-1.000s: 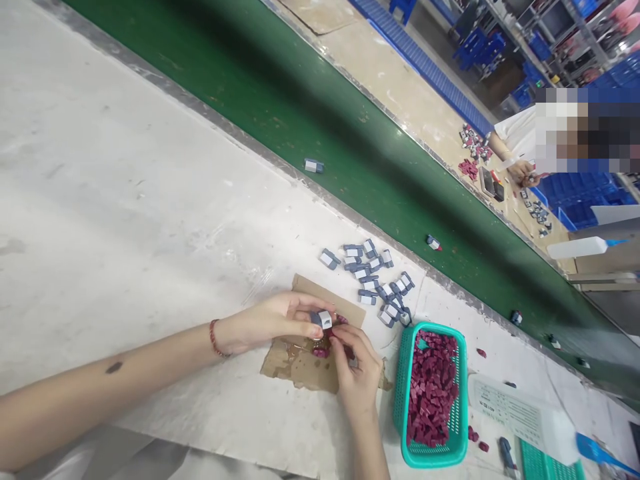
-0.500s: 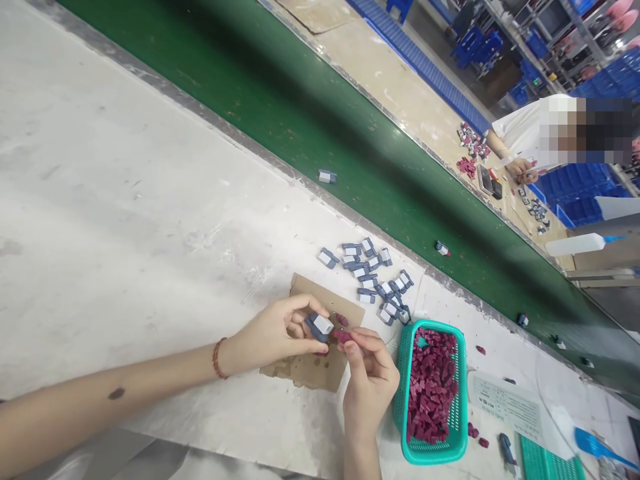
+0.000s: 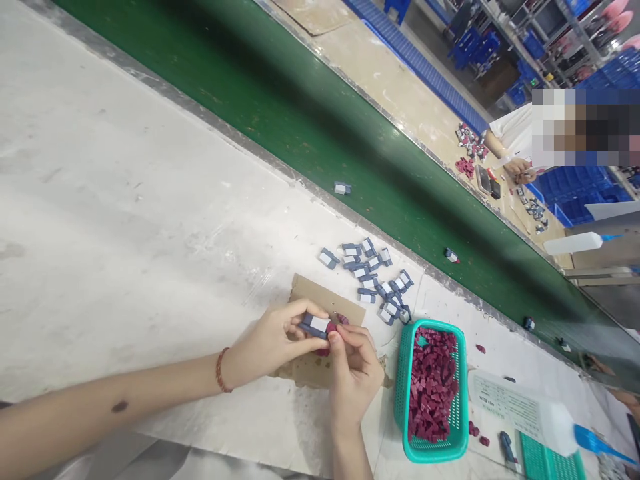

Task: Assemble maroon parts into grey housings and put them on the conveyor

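Observation:
My left hand (image 3: 270, 340) is closed on a small dark-blue and white plastic part (image 3: 316, 325), held between thumb and fingers. In a pinch, my right hand (image 3: 356, 363) has a small dark-red plastic piece (image 3: 331, 327) against the right end of that part. Both hands are over a stained piece of brown cardboard (image 3: 305, 370), where another dark-red piece (image 3: 342, 319) lies. Beyond the cardboard, several like blue and white parts (image 3: 370, 283) are grouped on the white table. Right of my right hand stands a turquoise basket (image 3: 465, 400) full of dark-red pieces (image 3: 433, 387).
A green conveyor belt (image 3: 280, 127) runs past the table with several spaced parts on it. At right lie a glue bottle (image 3: 525, 407) with a blue tip and a green basket (image 3: 543, 460). Across the belt, a person (image 3: 520, 167) handles small parts at another table.
My right hand has moved left, bringing the dark-red piece up to the blue and white part. Parts on the belt have shifted right. A hand now shows at the far right.

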`<act>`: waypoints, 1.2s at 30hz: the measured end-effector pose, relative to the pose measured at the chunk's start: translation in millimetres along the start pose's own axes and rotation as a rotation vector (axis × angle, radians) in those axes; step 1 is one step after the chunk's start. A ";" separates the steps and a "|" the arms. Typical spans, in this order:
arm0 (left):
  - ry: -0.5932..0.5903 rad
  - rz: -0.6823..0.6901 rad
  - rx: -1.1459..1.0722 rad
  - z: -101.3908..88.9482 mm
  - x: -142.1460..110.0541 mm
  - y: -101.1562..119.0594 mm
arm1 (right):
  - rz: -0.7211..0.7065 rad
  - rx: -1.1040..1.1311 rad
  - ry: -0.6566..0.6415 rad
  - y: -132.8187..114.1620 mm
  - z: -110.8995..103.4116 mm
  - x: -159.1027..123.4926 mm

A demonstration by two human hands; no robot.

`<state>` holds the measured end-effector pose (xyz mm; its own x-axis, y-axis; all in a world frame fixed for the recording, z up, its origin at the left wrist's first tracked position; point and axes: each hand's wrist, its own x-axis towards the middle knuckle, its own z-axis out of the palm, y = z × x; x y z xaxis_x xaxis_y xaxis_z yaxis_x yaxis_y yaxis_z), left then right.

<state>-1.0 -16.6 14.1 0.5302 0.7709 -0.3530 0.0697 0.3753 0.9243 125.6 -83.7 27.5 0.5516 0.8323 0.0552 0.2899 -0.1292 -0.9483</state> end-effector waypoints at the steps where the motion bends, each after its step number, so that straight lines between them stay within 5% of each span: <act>1: -0.033 -0.001 -0.026 -0.5 -0.2 2.2 | 0.014 0.025 0.008 -0.4 -0.9 1.6; 6: -0.123 -0.007 -0.121 -4.1 -0.5 11.8 | 0.044 0.042 -0.073 -5.3 -14.9 6.5; 16: -0.130 0.138 0.161 2.4 -3.8 11.8 | 0.014 0.021 -0.109 -5.3 -28.7 -4.2; 21: -0.247 0.052 0.194 7.6 6.9 14.1 | -0.075 -0.152 -0.320 -4.0 -78.4 9.9; 22: -0.223 0.044 0.213 5.5 12.5 16.8 | -0.120 -0.234 -0.275 -1.7 -93.4 15.4; 25: -0.058 0.067 0.252 -7.5 39.9 32.4 | -0.202 -0.574 -0.097 11.9 -136.5 32.9; 28: 0.113 0.160 0.287 -23.8 84.2 54.8 | -0.185 -0.789 -0.152 31.2 -162.7 44.6; 31: 0.333 0.292 0.455 -35.9 138.5 73.3 | -0.181 -0.862 -0.203 47.4 -170.0 47.5; 36: 0.448 0.364 0.653 -41.7 209.6 82.0 | -0.213 -0.834 -0.160 57.0 -172.5 43.3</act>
<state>80.6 197.2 9.9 0.2411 0.9669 0.0837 0.5042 -0.1985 0.8405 300.9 -148.0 29.7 0.3223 0.9411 0.1019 0.8864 -0.2622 -0.3815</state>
